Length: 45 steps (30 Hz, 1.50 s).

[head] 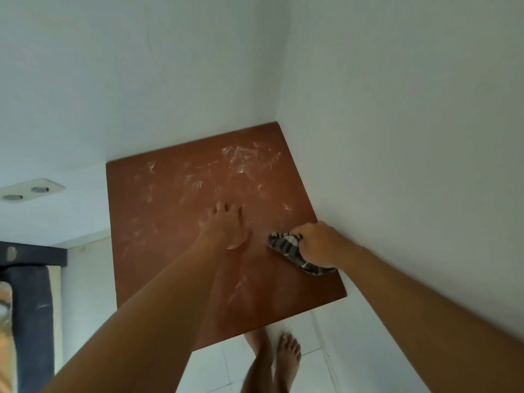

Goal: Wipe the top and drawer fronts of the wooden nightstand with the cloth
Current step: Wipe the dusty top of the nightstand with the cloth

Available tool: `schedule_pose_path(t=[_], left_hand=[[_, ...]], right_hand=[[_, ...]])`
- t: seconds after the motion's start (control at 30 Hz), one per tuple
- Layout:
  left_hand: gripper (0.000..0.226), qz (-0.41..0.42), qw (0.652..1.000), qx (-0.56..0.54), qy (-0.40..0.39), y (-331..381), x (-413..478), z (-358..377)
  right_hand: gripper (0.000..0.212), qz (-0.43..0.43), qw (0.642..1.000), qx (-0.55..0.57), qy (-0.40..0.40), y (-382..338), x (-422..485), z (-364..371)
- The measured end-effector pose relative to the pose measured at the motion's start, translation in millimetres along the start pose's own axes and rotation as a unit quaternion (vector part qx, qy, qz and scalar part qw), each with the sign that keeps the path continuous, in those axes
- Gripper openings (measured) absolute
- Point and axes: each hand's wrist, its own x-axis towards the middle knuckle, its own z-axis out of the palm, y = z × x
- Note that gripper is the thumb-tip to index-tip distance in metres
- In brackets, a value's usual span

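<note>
nightstand top (181,222): reddish-brown wood, tucked in a wall corner, white dusty smears mostly toward the back. cloth (286,245): grey/black striped, bunched up, lying on the top near its right edge.

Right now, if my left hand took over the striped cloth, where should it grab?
Pinch the bunched end of the cloth sticking out left of the right hand, coming from the left and above; most of the rest lies under that fist.
</note>
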Motion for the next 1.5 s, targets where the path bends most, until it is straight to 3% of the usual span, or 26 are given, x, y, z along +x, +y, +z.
schedule_pose_path(t=[0.13, 0.27, 0.33, 0.4, 0.57, 0.63, 0.7, 0.77, 0.9, 0.97, 1.07, 1.5], left_hand=[[0.066, 0.004, 1.0, -0.01, 0.007, -11, 15, -13], [0.083, 0.016, 1.0, 0.005, -0.005, -21, 31, -24], [0.08, 0.02, 0.999, 0.016, -0.025, -22, 38, -22], [0.077, 0.023, 0.999, 0.018, -0.032, -22, 41, -16], [0.073, 0.034, 0.999, 0.024, -0.031, -27, 43, -5], [0.073, 0.039, 0.999, 0.027, -0.024, -29, 43, 0], [0.074, 0.046, 0.998, 0.035, -0.013, -32, 44, 7], [0.074, 0.051, 0.998, 0.04, 0.002, -34, 45, 13], [0.073, 0.052, 0.998, 0.036, 0.017, -35, 45, 19], [0.073, 0.052, 0.998, 0.032, 0.02, -35, 46, 20], [0.072, 0.05, 0.998, 0.043, 0.022, -34, 46, 21], [0.07, 0.035, 0.999, 0.024, 0.019, -32, 51, 21]], right_hand=[[0.042, 0.053, 0.994, 0.082, 0.051, -28, 16, -40], [0.042, 0.026, 0.991, 0.075, 0.109, -67, 57, -88], [0.047, 0.003, 0.991, 0.03, 0.132, -87, 81, -117], [0.039, -0.031, 0.985, -0.049, 0.163, -103, 103, -144], [0.036, -0.123, 0.932, -0.201, 0.274, -119, 164, -160], [0.047, -0.114, 0.921, -0.266, 0.261, -112, 184, -142], [0.067, -0.066, 0.94, -0.286, 0.176, -99, 197, -117], [0.079, -0.022, 0.964, -0.236, 0.122, -85, 208, -95], [0.07, -0.052, 0.968, -0.131, 0.206, -81, 223, -74], [0.071, -0.056, 0.973, -0.107, 0.198, -82, 232, -68], [0.081, -0.029, 0.973, -0.119, 0.195, -80, 246, -57], [0.08, -0.053, 0.959, -0.136, 0.241, -57, 242, -31]])
